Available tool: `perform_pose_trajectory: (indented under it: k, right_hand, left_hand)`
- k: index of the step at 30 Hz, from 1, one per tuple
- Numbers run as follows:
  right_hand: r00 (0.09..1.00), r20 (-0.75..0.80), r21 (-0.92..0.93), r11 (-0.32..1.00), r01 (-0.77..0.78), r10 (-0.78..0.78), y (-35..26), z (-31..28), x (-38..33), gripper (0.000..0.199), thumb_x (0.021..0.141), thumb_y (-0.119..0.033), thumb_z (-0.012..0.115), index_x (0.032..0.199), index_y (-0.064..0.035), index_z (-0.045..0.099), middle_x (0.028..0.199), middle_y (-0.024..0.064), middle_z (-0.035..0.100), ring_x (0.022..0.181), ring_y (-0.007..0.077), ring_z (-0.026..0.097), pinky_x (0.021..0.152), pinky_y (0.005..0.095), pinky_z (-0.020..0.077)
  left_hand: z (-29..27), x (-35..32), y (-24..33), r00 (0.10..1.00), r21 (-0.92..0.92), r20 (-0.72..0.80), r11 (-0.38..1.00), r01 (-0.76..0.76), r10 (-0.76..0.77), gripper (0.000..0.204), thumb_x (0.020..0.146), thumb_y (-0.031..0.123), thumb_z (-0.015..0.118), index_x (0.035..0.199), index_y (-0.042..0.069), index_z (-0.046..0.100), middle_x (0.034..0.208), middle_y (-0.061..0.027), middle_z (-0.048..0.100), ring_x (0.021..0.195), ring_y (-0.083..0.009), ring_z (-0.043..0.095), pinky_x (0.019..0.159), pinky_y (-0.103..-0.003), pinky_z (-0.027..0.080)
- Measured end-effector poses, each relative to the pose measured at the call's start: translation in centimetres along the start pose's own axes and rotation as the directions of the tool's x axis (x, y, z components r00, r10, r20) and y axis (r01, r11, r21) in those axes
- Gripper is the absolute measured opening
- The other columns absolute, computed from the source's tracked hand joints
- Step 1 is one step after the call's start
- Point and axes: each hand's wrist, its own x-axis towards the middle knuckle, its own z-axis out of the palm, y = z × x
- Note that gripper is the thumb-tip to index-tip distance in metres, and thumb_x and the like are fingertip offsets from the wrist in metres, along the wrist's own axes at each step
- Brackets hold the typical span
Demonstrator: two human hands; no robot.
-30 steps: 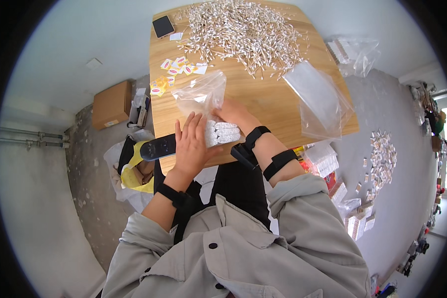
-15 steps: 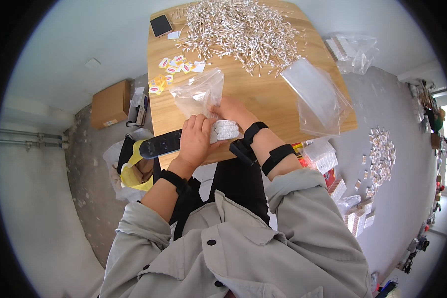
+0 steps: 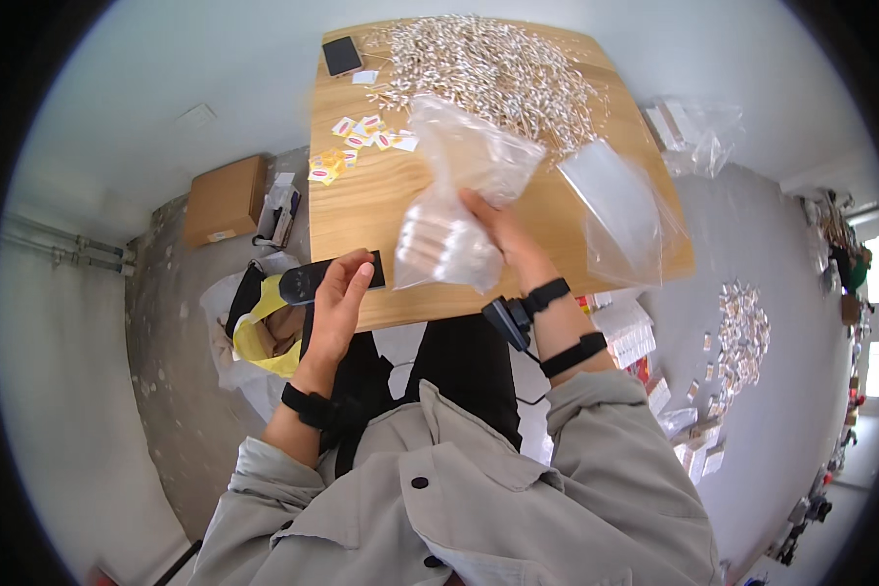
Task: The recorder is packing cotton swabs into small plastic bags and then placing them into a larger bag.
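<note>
A clear plastic bag (image 3: 479, 151) hangs from my right hand (image 3: 514, 244), whose fingers grip it at the gathered middle. Packed bundles of cotton swabs (image 3: 438, 244) fill its lower part, seen blurred through the plastic. Over the table's near left edge, my left hand (image 3: 334, 311) holds nothing, its thumb and fingers loosely apart. Just behind that hand lies a long black device (image 3: 308, 283), partly covered by the fingers. A large heap of loose cotton swabs (image 3: 488, 73) spreads over the far side of the wooden table (image 3: 361, 217).
Flat clear bags (image 3: 615, 210) lie at the table's right. Small printed cards (image 3: 369, 127) and a dark phone-like device (image 3: 342, 57) are at the far left. A cardboard box (image 3: 225, 200) and a yellow bag (image 3: 264, 337) stand left; packs (image 3: 740, 337) lie on the right floor.
The filled bag has been lifted and swung upright in my right hand. My left hand has let go of the swab bundles and moved left and nearer me.
</note>
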Motion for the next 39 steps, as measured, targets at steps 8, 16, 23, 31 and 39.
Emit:
perform_pose_trajectory:
  k: [8, 16, 23, 31, 39]
  right_hand:
    - [0.994, -0.096, 0.298, 0.955, -0.013, 0.044, -0.6, -0.4, -2.0, 0.032, 0.090, -0.024, 0.061, 0.110, 0.0011, 0.060, 0.098, 0.0079, 0.064, 0.079, 0.0150, 0.061, 0.068, 0.0287, 0.0509]
    - [0.965, -0.235, 0.205, 0.964, 0.168, -0.118, -0.7, -0.1, -1.5, 0.030, 0.090, -0.024, 0.061, 0.109, -0.0002, 0.061, 0.097, 0.0077, 0.065, 0.079, 0.0152, 0.062, 0.068, 0.0293, 0.0513]
    - [0.868, -0.326, -0.198, 0.925, 0.324, -0.374, -1.5, 1.3, -2.3, 0.026, 0.091, -0.025, 0.060, 0.103, -0.0024, 0.064, 0.094, 0.0059, 0.065, 0.080, 0.0149, 0.062, 0.067, 0.0303, 0.0510]
    - [0.848, 0.176, -0.434, 0.734, 0.523, -0.500, 1.3, 2.1, -4.3, 0.028, 0.084, -0.022, 0.068, 0.105, -0.0028, 0.063, 0.093, 0.0073, 0.065, 0.097, 0.0201, 0.058, 0.084, 0.0348, 0.0459]
    - [0.977, 0.104, -0.116, 0.974, 0.196, -0.185, -4.8, 2.0, -6.6, 0.025, 0.082, -0.013, 0.070, 0.103, -0.0032, 0.063, 0.101, 0.0019, 0.063, 0.092, 0.0087, 0.057, 0.082, 0.0253, 0.0462]
  left_hand:
    - [2.6, -1.5, 2.4, 0.997, -0.121, 0.072, 0.992, 0.022, -0.013, 0.025, 0.094, 0.019, 0.055, 0.108, -0.002, 0.057, 0.100, -0.0069, 0.064, 0.092, -0.0120, 0.057, 0.086, -0.026, 0.043]
    - [2.4, -1.3, 1.5, 0.999, -0.058, 0.022, 0.998, 0.032, -0.031, 0.021, 0.095, 0.019, 0.054, 0.103, 0.001, 0.060, 0.095, -0.0051, 0.065, 0.088, -0.0105, 0.057, 0.083, -0.024, 0.043]
    - [1.8, -0.6, 1.7, 0.998, -0.065, -0.056, 0.997, -0.038, 0.034, 0.022, 0.093, 0.018, 0.057, 0.105, 0.000, 0.059, 0.097, -0.0046, 0.064, 0.087, -0.0090, 0.056, 0.081, -0.023, 0.043]
    - [1.3, 2.8, 1.8, 0.987, 0.278, -0.041, 0.950, -0.141, 0.158, 0.061, 0.081, 0.028, 0.072, 0.128, 0.001, 0.043, 0.124, -0.0121, 0.050, 0.114, -0.0202, 0.046, 0.093, -0.031, 0.038]
    - [1.5, 4.4, 4.0, 0.984, -0.083, 0.062, 0.983, -0.162, 0.167, 0.022, 0.081, 0.006, 0.071, 0.101, 0.003, 0.061, 0.095, -0.0033, 0.064, 0.087, -0.0105, 0.058, 0.082, -0.025, 0.045]
